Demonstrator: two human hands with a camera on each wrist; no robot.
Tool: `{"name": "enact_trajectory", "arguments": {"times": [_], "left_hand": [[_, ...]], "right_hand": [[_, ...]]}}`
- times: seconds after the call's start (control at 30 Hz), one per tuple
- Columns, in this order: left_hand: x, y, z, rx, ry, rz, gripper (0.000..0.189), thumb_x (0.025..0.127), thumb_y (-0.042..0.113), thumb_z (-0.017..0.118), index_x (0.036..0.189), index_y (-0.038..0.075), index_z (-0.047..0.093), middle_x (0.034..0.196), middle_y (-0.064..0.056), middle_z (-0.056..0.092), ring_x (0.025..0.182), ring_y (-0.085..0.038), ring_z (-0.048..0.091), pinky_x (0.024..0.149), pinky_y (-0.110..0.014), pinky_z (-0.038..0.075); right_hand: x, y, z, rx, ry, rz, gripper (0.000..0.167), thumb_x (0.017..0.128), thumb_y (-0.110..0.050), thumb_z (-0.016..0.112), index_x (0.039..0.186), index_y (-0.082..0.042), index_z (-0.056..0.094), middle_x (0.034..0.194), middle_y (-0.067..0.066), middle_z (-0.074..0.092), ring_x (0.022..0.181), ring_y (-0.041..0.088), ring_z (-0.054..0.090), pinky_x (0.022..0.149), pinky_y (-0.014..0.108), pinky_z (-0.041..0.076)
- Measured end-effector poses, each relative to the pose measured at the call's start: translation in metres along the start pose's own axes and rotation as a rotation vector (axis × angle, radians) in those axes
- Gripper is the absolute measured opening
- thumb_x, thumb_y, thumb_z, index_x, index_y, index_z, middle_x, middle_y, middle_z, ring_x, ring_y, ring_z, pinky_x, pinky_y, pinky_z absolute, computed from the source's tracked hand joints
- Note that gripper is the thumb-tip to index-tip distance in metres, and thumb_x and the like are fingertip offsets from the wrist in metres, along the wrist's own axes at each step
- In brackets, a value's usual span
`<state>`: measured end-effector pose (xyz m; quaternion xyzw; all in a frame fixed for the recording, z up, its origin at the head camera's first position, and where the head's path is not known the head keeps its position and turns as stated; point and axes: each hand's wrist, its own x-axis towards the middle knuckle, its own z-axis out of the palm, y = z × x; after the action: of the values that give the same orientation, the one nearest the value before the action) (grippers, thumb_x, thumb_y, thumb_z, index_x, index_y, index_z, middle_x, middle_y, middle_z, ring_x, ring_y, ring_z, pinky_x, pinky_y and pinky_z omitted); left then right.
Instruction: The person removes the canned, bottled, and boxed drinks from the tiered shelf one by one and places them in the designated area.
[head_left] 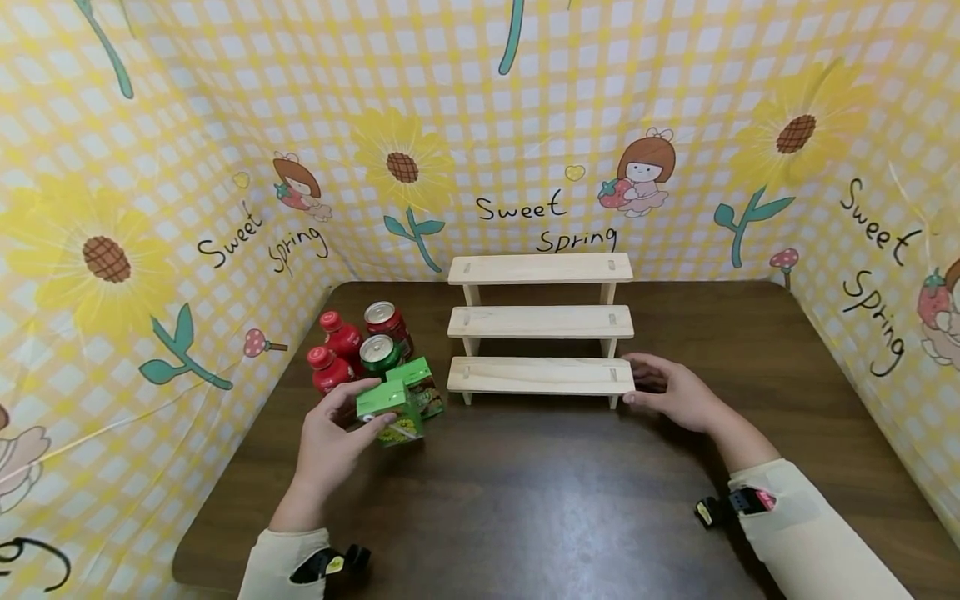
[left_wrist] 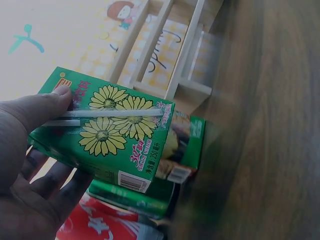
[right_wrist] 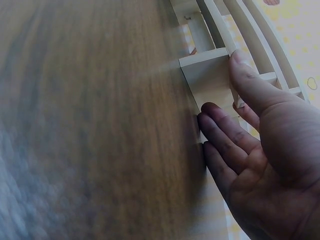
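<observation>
My left hand (head_left: 327, 446) pinches a green juice box (left_wrist: 115, 127) printed with yellow flowers, a straw on its side, between thumb and fingers. A second green juice box (head_left: 422, 385) stands just behind it. At the other side, my right hand (head_left: 678, 394) is at the right end of a three-tier wooden display rack (head_left: 542, 375). In the right wrist view its thumb lies along the lowest tier's end, and the other fingers reach out loosely beside the rack's leg. How firmly they touch cannot be told.
Behind the juice boxes stand a green can (head_left: 379, 353), a red can (head_left: 390, 323) and two red bottles (head_left: 341, 335) at the table's left. The dark wooden table (head_left: 525, 500) meets a yellow checked cloth (head_left: 525, 167) at the back and sides.
</observation>
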<state>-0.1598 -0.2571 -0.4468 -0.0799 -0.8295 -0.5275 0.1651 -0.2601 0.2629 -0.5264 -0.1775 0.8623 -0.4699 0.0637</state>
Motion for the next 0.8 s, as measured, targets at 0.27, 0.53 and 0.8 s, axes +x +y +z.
{"name": "enact_trajectory", "arguments": {"times": [0.27,0.53,0.8], "left_hand": [[-0.001,-0.017,-0.01,0.003,0.036,-0.048,0.05,0.084,0.0,0.088,0.131,0.001,0.069,0.113,-0.015,0.071,0.09,-0.011,0.068,0.076,-0.019,0.057],[0.0,-0.049,-0.025,0.007,0.081,-0.033,0.054,0.083,0.003,0.089,0.133,0.012,0.071,0.11,-0.009,0.073,0.09,-0.011,0.069,0.076,-0.019,0.058],[-0.002,-0.058,-0.036,0.078,0.152,-0.096,0.054,0.083,0.002,0.089,0.134,0.008,0.07,0.11,-0.011,0.072,0.089,-0.007,0.069,0.078,-0.015,0.056]], "right_hand": [[0.0,-0.001,-0.001,-0.003,-0.004,0.0,0.073,0.093,-0.027,0.083,0.154,-0.005,0.049,0.131,0.017,0.066,0.123,0.037,0.063,0.1,0.054,0.05],[0.0,0.001,0.0,0.005,-0.005,-0.004,0.072,0.094,-0.026,0.082,0.154,-0.005,0.049,0.131,0.017,0.066,0.122,0.036,0.063,0.101,0.054,0.05],[-0.001,0.0,0.0,0.006,-0.01,0.005,0.073,0.094,-0.028,0.082,0.155,-0.006,0.048,0.131,0.017,0.066,0.122,0.035,0.063,0.099,0.052,0.051]]}}
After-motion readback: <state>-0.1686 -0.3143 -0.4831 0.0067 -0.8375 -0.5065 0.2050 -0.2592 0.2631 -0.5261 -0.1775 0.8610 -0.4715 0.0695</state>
